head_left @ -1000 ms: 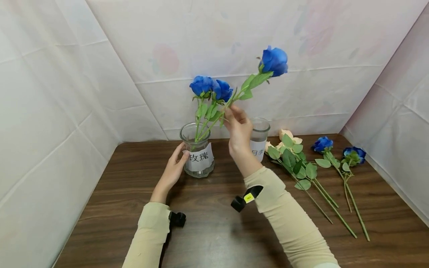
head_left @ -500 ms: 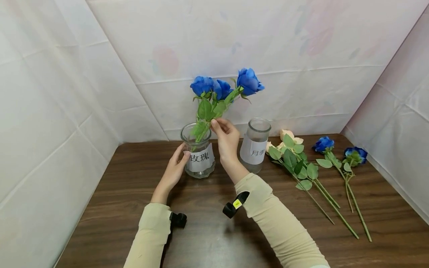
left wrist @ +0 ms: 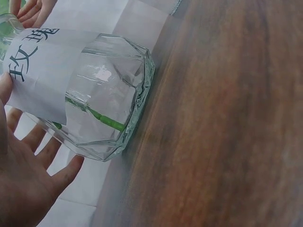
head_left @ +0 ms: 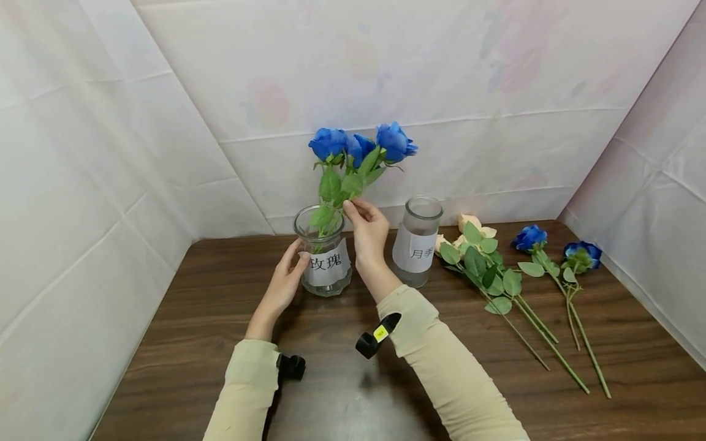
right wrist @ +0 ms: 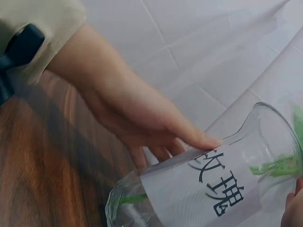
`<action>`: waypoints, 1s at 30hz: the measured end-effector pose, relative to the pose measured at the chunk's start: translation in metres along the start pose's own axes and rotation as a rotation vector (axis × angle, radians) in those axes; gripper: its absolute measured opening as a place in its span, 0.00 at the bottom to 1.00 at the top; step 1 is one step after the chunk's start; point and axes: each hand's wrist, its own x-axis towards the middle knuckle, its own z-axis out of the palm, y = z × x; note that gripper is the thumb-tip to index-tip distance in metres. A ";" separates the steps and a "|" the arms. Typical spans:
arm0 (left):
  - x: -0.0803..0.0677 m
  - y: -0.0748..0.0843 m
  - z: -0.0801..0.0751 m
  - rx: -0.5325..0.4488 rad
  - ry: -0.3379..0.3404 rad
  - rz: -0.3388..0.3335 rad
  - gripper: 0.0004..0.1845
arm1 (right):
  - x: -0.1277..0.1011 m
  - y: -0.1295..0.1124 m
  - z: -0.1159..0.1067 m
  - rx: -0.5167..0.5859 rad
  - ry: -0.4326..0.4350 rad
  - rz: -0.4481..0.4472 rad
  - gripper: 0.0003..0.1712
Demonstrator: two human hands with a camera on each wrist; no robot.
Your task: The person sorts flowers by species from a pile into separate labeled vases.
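In the head view, my left hand (head_left: pixel 283 283) steadies a glass vase (head_left: pixel 326 288), thumb on its white paper label (head_left: pixel 327 262) and fingers along the left side. The left wrist view shows those fingers (left wrist: pixel 49 151) spread behind the glass, and a green stem (left wrist: pixel 110 122) reaching down near the base. Two blue roses, one the leftmost bloom (head_left: pixel 328 144), lean in the vase mouth. A third blue rose (head_left: pixel 394 142) rises to their right. At the rim, my right hand (head_left: pixel 369 236) pinches its leafy stem between thumb and fingertips. Leaves overlap the stems there.
A second labelled glass vase (head_left: pixel 417 245) stands close to the right of my right hand. Further right on the wooden table (head_left: pixel 342 392) lie peach flowers (head_left: pixel 469 222) with long stems and two blue roses (head_left: pixel 531 237). White cloth (head_left: pixel 265 61) hangs behind.
My right hand has brought the third blue rose down and left, its stem sinking into the vase mouth. The bloom now sits beside the other two. My left hand stays on the vase.
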 end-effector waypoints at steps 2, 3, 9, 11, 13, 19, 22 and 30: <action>0.000 0.000 -0.001 0.005 0.002 -0.002 0.30 | 0.000 0.000 0.003 -0.010 0.006 0.016 0.13; 0.000 0.000 -0.001 0.006 0.005 -0.004 0.30 | 0.001 0.001 0.004 -0.015 0.012 0.021 0.13; 0.000 0.000 -0.001 0.011 0.010 -0.015 0.30 | 0.005 0.003 0.010 -0.059 0.015 0.020 0.13; 0.000 0.000 0.000 0.011 0.010 -0.016 0.30 | 0.006 0.004 0.011 -0.073 0.001 0.020 0.14; 0.000 0.000 0.000 0.011 0.008 -0.015 0.30 | 0.006 0.004 0.010 -0.085 -0.010 0.030 0.14; 0.001 0.001 0.003 0.006 0.006 -0.010 0.30 | 0.004 0.001 0.003 -0.096 -0.028 0.068 0.16; 0.001 0.002 0.003 0.006 0.008 -0.004 0.30 | 0.003 0.000 -0.002 -0.104 -0.049 0.067 0.16; 0.001 0.000 0.003 0.012 0.009 -0.014 0.30 | -0.006 -0.001 -0.022 -0.058 -0.092 0.077 0.17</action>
